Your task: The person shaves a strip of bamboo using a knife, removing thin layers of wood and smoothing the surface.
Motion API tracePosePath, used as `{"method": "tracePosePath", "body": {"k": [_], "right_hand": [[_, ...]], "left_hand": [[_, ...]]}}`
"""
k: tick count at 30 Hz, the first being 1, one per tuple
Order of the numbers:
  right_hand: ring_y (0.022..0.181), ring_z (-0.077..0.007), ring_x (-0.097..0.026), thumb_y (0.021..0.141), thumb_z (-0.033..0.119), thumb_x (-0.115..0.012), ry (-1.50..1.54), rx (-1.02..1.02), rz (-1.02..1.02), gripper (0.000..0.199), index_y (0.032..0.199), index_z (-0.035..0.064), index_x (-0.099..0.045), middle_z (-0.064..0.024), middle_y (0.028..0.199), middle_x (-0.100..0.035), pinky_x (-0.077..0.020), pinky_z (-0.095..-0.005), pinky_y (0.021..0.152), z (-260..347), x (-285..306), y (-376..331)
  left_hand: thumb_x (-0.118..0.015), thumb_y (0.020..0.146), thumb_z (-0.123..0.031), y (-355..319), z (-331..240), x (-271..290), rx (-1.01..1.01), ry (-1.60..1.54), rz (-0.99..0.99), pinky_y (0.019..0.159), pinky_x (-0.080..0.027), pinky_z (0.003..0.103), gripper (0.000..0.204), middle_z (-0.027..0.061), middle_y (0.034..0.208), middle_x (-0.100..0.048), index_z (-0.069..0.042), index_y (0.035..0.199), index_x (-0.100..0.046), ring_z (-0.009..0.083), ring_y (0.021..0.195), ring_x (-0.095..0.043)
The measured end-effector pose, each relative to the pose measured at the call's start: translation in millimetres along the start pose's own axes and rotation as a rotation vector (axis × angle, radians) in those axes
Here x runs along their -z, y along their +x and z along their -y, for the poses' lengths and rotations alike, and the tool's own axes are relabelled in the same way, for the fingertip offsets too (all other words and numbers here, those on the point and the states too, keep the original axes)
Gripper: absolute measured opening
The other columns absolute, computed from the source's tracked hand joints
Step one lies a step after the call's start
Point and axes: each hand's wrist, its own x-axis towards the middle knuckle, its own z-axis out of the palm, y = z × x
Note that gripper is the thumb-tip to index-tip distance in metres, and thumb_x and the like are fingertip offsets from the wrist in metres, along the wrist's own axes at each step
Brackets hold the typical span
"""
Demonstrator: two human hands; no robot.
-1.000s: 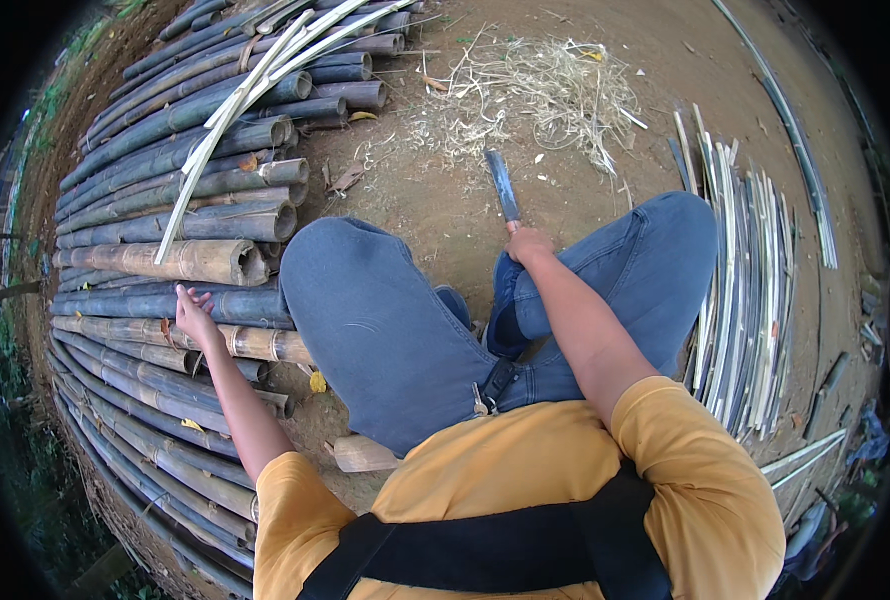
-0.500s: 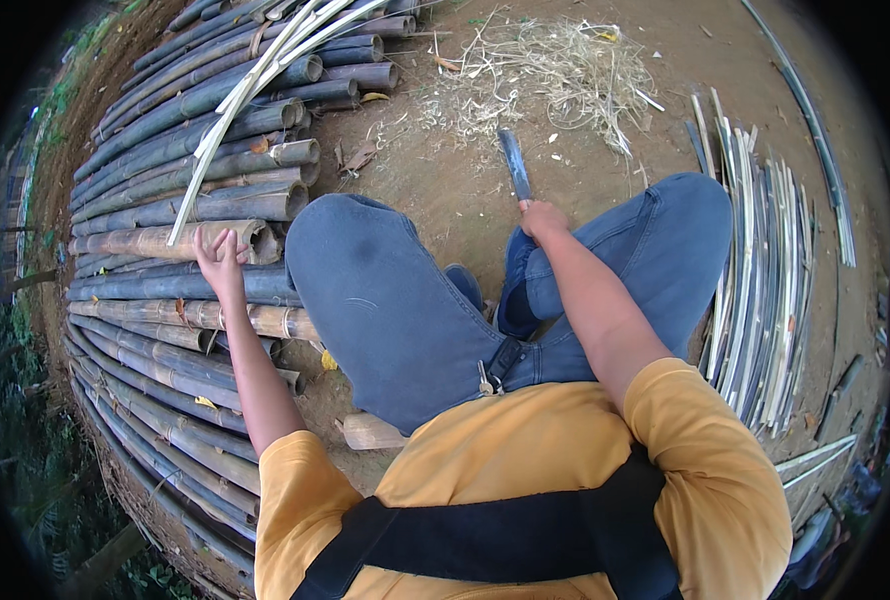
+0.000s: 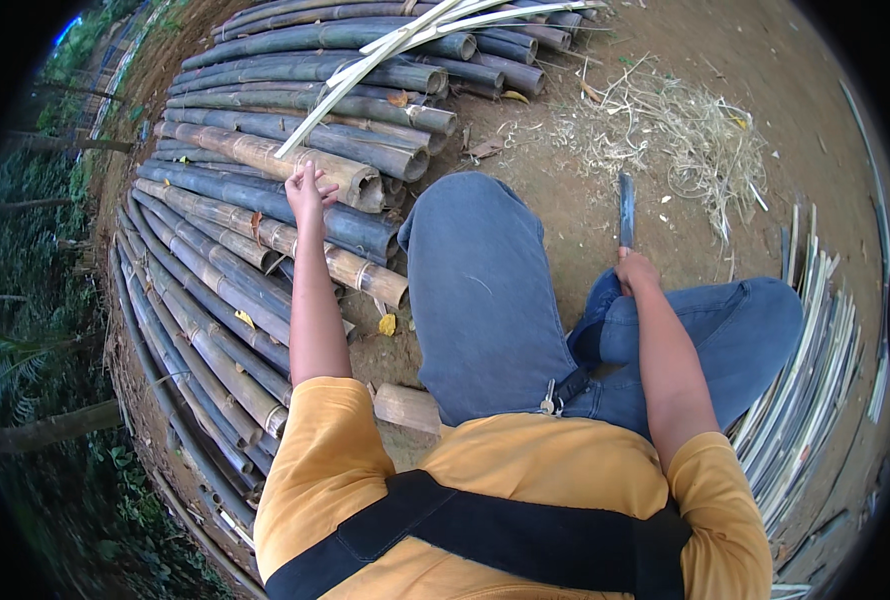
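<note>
My left hand (image 3: 311, 192) reaches out to the left over the bamboo poles, its fingers apart and nothing visible in it. Just beyond the fingertips lie the near ends of several long pale bamboo strips (image 3: 343, 88), which rest across the pile of poles. Under and beside the hand runs a tan bamboo pole (image 3: 245, 150) with a broken, hollow end. In my right hand (image 3: 636, 271), closed round its handle, is a machete (image 3: 627, 208). Its dark blade points away from me, above the bare ground past my bent legs.
Thick dark bamboo poles (image 3: 205, 245) fill the left side. A heap of pale shavings (image 3: 700, 150) lies on the dirt ahead. To the right of my knee is a bundle of split strips (image 3: 800, 375). A short bamboo piece (image 3: 406, 408) sits beside my left thigh.
The view has turned left, so the scene shifts rightward in the picture. My left hand stays by the strip ends. The machete stays in my right hand, its blade now pointing straighter ahead.
</note>
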Motion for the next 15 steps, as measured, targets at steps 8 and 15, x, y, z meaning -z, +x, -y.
{"method": "tracePosePath", "body": {"k": [8,15], "right_hand": [[0.123,-0.0350,-0.060,0.096,0.038,-0.051,0.064,-0.033,-0.030,0.044,0.127,0.0099,-0.065,-0.0163,0.132,-0.063,-0.0495,-0.0481,0.100,-0.1,7.7,-9.0],[0.102,-0.0337,-0.068,0.087,0.031,-0.069,0.595,0.181,-0.563,0.034,0.104,0.0027,-0.073,-0.0204,0.104,-0.073,-0.0511,-0.0420,0.092,14.6,141.7,-53.6]], "left_hand": [[-0.052,0.097,-0.060,33.6,-18.4,20.1,0.069,-0.209,0.010,0.067,-0.061,0.039,0.084,0.0208,0.139,-0.055,-0.002,0.151,-0.024,0.0368,0.101,-0.070],[-0.055,0.098,-0.055,55.3,-20.0,22.1,0.027,-0.213,0.002,0.063,-0.062,0.038,0.071,0.0209,0.130,-0.060,0.003,0.137,-0.041,0.0361,0.094,-0.072]]}}
